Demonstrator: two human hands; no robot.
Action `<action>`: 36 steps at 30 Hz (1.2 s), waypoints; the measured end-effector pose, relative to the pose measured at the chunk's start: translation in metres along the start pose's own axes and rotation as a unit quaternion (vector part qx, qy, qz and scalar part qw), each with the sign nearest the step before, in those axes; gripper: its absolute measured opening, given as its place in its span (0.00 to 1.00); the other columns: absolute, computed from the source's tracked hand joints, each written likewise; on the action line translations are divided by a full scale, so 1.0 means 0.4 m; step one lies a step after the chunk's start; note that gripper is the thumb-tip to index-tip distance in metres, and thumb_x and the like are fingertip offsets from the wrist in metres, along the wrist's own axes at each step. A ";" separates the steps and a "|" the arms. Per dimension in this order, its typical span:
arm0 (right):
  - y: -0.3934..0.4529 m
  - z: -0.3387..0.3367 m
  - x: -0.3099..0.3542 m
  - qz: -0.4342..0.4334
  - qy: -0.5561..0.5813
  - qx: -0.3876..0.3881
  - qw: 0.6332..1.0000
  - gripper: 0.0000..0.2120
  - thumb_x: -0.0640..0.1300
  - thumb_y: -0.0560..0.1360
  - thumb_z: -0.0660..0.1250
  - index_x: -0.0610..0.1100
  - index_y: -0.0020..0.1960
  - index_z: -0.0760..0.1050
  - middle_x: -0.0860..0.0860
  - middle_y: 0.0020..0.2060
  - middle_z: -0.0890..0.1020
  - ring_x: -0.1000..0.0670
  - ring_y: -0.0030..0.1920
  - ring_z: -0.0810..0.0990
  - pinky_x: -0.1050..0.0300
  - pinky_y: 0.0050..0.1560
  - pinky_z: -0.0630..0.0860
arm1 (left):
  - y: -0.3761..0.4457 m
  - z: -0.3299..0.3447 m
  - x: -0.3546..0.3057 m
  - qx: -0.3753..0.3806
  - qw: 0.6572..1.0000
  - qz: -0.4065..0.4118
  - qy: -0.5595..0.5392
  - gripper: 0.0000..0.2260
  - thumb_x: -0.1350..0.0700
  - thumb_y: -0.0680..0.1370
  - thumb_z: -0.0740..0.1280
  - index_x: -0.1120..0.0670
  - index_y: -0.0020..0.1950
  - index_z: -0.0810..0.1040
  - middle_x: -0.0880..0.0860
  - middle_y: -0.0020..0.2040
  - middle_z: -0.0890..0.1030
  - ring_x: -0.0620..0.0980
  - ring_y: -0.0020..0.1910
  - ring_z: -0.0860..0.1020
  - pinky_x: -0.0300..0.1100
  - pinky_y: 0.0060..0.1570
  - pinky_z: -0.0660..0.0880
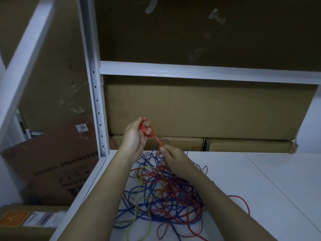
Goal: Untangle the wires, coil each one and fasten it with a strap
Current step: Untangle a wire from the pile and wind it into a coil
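A person's left hand [134, 136] holds a small coil of red wire [147, 128] raised above a white table [260, 180], fingers [139, 121] curled round the loops. The right hand [171, 156], just below and beside it, pinches the same wire's taut free run between thumb and forefinger. Beneath both forearms a tangle of blue, red and yellow wires [161, 197] lies spread on the table, with cardboard boxes [199, 110] stacked behind under a white shelf rail [191, 72].

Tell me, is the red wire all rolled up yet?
Only partly. The left hand holds a small red coil; the rest runs through the right hand into the tangled pile.
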State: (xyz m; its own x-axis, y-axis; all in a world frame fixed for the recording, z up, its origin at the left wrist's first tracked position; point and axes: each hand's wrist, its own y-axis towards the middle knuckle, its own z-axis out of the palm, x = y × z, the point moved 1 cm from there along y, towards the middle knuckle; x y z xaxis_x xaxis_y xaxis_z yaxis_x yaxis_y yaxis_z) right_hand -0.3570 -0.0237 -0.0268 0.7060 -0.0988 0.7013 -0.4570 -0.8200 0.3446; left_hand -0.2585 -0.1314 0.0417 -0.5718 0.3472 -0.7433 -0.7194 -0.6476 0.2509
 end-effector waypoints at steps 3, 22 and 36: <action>-0.028 -0.002 -0.010 -0.006 0.022 -0.015 1.000 0.16 0.49 0.83 0.55 0.43 0.46 0.76 0.48 0.29 0.73 0.53 0.28 0.68 0.58 0.33 0.65 | 0.007 -0.019 -0.001 -0.047 0.999 0.010 0.002 0.12 0.60 0.84 0.50 0.56 0.44 0.68 0.51 0.32 0.70 0.43 0.23 0.67 0.35 0.29 0.65; -0.065 -0.096 -0.011 0.059 0.252 -0.065 0.964 0.03 0.40 0.76 0.68 0.42 0.46 0.74 0.55 0.23 0.72 0.52 0.27 0.74 0.60 0.30 0.72 | -0.053 -0.045 0.088 0.209 0.707 0.027 0.675 0.16 0.49 0.83 0.54 0.63 0.53 0.71 0.61 0.46 0.75 0.55 0.44 0.73 0.48 0.44 0.69; -0.062 -0.105 -0.024 0.034 -0.033 -0.128 0.991 0.14 0.47 0.81 0.61 0.49 0.39 0.78 0.58 0.30 0.76 0.58 0.33 0.72 0.55 0.37 0.69 | 0.008 -0.033 0.033 -0.022 0.950 0.065 0.305 0.14 0.53 0.84 0.55 0.52 0.39 0.70 0.44 0.27 0.66 0.42 0.26 0.64 0.35 0.30 0.65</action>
State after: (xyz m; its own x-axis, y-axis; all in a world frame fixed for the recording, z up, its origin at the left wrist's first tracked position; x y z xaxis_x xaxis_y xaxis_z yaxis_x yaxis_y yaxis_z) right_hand -0.3751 0.0213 -0.0157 0.6986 -0.1920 0.6892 -0.6212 -0.6408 0.4512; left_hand -0.2632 -0.1380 0.0243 -0.3110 -0.1864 -0.9320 -0.6328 -0.6910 0.3494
